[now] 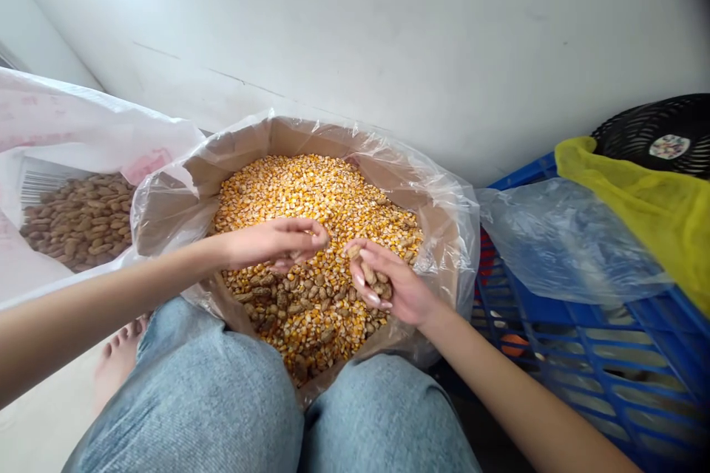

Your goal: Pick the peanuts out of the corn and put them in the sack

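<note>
Denim-clad knees (238, 392) lie nearest, below both hands. The person's right hand (388, 277) is curled around several held peanuts (367, 272); the left hand (282, 242), just beside it, has bent fingers, contents indeterminable. Beneath both: corn kernels (299, 185) and loose peanuts (282, 301). Risk: an overfull right palm could spill peanuts into the corn.

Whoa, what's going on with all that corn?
Someone's right hand is holding a few unshelled peanuts above a pile of dried corn kernels inside a clear plastic liner. The left hand is over the corn too, fingers curled, but I can't tell what it holds. More peanuts in shells lie on the corn.
</note>
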`<state>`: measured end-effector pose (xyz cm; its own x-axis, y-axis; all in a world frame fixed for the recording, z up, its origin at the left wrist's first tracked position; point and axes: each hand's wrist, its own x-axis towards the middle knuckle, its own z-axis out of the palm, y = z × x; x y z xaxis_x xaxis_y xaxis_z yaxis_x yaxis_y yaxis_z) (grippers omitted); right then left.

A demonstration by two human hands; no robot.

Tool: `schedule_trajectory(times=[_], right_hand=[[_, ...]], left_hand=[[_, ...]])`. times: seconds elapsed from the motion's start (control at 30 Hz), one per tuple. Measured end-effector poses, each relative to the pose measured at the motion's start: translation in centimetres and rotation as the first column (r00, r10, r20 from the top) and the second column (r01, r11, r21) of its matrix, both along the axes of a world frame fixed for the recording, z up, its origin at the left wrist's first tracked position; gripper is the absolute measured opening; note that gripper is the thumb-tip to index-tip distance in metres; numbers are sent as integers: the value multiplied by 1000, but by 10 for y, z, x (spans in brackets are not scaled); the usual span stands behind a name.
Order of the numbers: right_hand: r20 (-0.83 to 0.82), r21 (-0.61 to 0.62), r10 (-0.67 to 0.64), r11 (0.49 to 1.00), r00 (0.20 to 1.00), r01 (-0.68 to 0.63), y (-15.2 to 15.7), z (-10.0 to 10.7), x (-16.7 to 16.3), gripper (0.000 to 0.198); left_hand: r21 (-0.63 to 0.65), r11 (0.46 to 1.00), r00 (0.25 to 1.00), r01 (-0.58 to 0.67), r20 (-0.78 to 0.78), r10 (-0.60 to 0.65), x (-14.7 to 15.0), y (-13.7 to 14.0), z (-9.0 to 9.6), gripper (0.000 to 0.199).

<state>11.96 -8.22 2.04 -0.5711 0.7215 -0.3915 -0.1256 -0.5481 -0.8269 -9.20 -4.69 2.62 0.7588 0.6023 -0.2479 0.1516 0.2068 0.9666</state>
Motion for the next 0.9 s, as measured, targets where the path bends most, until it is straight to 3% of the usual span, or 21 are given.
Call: schedule_trajectory(times=[0.07,0.13,0.27,0.43,0.6,0.73,0.83,0.9], right_hand=[[-137,-66,-89,995,987,80,0,4,3,17],[-198,-115,-115,989,974,93,0,5,4,17],[-236,-144,-116,986,965,83,-2,2,5,23],[-211,-157,-118,984,970,86,-3,-5,3,21],[-155,-183,-109,980,982,80,-4,-16,-2,23],[-124,-191,-95,979,988,70,-3,-19,-5,23],[-135,-219,-118,972,984,86,-2,-19,-6,20],[-141,-226,-127,970,982,93,-2,-20,-5,20]], left_hand=[[-228,969,978,-93,161,132,-3,2,6,16],[-359,925,945,-125,242,222,-5,2,7,11],[-456,885,915,-92,311,255,-7,1,7,21],[-515,855,905,-59,334,264,-7,2,10,18],[-523,852,941,-1,288,178,-7,2,11,18],[-475,880,956,-8,254,146,-5,3,9,19],[-367,930,985,-21,151,82,-3,3,4,30],[-227,970,996,86,-2,-89,-1,-1,-2,32]])
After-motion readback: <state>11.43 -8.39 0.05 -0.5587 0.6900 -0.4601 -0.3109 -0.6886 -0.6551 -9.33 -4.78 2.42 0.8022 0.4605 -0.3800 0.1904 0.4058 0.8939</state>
